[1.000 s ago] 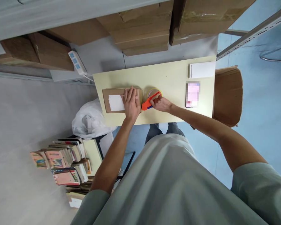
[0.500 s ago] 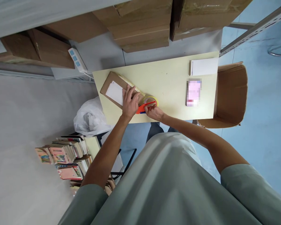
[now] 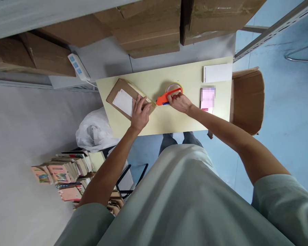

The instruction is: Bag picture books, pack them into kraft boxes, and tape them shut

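My left hand (image 3: 140, 112) lies with fingers spread on a flat cardboard box (image 3: 117, 88) at the table's left part. A white paper label (image 3: 123, 101) is on the box's top, partly under my fingers. Yellowish tape (image 3: 138, 90) runs along the box's far long edge. My right hand (image 3: 179, 101) is closed round an orange tape dispenser (image 3: 162, 99) that carries a roll of tape (image 3: 178, 84). The dispenser's front end is close to the box's right corner; whether tape joins the two I cannot tell.
The cream table (image 3: 154, 77) bears a white pad (image 3: 218, 73) and a blurred pink item (image 3: 207, 98) on its right. An open carton (image 3: 248, 100) stands beyond its right edge. Shelf boxes (image 3: 154, 34), a power strip (image 3: 78, 67), a plastic bag (image 3: 93, 131) and stacked books (image 3: 66, 171) surround it.
My right hand has moved the tape dispenser up and to the right, toward the far side of the table. My left hand stays on the box. The whole view has shifted slightly.
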Available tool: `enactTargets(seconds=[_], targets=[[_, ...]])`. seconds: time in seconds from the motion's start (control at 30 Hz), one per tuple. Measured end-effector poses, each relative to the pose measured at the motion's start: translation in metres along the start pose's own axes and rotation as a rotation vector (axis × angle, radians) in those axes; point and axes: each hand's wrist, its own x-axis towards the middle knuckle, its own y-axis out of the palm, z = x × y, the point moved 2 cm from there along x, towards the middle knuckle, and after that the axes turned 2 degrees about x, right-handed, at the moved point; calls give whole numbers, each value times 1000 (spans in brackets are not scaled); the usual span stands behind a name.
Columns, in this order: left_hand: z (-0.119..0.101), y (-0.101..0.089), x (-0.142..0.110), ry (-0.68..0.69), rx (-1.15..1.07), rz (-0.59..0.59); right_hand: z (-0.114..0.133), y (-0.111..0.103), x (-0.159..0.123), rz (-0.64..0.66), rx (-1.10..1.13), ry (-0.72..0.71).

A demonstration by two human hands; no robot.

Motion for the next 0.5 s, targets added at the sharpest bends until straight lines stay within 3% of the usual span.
enactTargets(seconds=[0.1, 0.2, 0.5], targets=[[0, -1, 0, -17, -63, 2, 6, -6, 21, 15, 20, -23], [1, 1, 0, -31, -122, -8, 2, -4, 24, 38, 17, -44], [-1, 4, 3, -18, -130, -30, -46, 4, 13, -107, 159, -123]])
